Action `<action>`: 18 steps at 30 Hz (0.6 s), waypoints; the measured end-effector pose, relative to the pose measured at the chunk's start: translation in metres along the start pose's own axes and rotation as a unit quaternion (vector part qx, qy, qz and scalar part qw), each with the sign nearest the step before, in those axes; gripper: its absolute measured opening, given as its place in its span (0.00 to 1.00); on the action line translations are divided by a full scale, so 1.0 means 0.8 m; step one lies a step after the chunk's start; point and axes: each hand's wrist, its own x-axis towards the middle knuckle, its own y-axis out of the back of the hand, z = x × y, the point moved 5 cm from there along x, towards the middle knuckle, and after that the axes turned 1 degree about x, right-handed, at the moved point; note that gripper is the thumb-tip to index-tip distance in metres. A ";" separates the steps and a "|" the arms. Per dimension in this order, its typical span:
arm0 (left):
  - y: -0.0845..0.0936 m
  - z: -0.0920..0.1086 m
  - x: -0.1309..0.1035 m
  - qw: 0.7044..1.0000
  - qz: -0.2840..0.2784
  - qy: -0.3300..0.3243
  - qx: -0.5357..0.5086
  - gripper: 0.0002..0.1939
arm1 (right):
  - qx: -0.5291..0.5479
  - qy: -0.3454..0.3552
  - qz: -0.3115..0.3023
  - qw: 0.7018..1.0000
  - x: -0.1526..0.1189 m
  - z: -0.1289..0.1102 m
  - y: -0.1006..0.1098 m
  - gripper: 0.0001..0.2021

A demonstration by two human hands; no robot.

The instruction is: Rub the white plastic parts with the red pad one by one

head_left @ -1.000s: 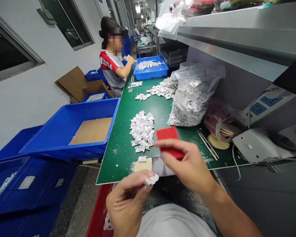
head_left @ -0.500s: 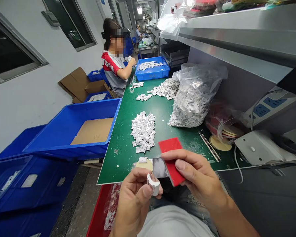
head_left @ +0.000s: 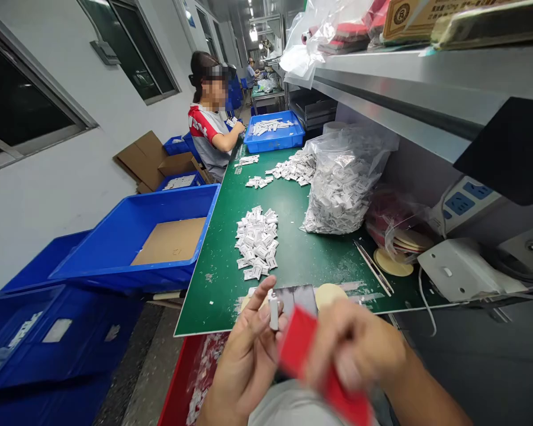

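Observation:
In the head view, my left hand (head_left: 249,352) holds a small white plastic piece (head_left: 273,312) between thumb and fingers, its index finger stretched out. Blurred by motion, my right hand (head_left: 366,346) grips a red sanding pad (head_left: 296,340), a flat rectangle, just right of the piece. Whether pad and piece touch is hard to make out. Beyond my hands, a grey dusty plate (head_left: 293,294) lies at the table's near edge beside a pale yellow disc (head_left: 331,294). A heap of similar white pieces (head_left: 256,244) lies further up the green table (head_left: 293,260).
A clear bag of white pieces (head_left: 337,195) stands right of the heap. Tweezers (head_left: 373,267) and a power strip (head_left: 466,198) are on the right, under a shelf (head_left: 426,89). Blue bins (head_left: 128,272) stand left; a co-worker (head_left: 211,139) sits beyond, near a blue tray (head_left: 273,142).
My right hand has moved down with the red pad, now tilted and blurred. My left hand has turned the white piece upright and raised its index finger. The view has shifted slightly.

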 end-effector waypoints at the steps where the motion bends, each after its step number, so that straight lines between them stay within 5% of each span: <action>1: -0.001 -0.004 0.000 1.000 0.004 0.020 -0.014 0.26 | 0.007 -0.005 0.006 1.000 0.003 0.002 -0.001 0.28; 8: -0.020 -0.023 -0.006 0.994 -0.078 0.074 0.017 0.16 | 0.080 -0.018 0.068 0.994 0.007 0.024 0.014 0.14; 11: -0.046 0.005 0.022 0.987 -0.086 -0.006 0.133 0.17 | 0.099 0.001 0.056 0.993 -0.011 0.025 0.028 0.14; 14: -0.118 0.069 0.090 0.967 -0.093 -0.146 0.185 0.14 | 0.114 0.006 0.069 0.991 -0.030 0.031 0.040 0.17; 18: -0.249 0.148 0.194 0.904 -0.131 -0.275 0.299 0.11 | 0.170 -0.004 0.073 0.983 -0.042 0.046 0.043 0.37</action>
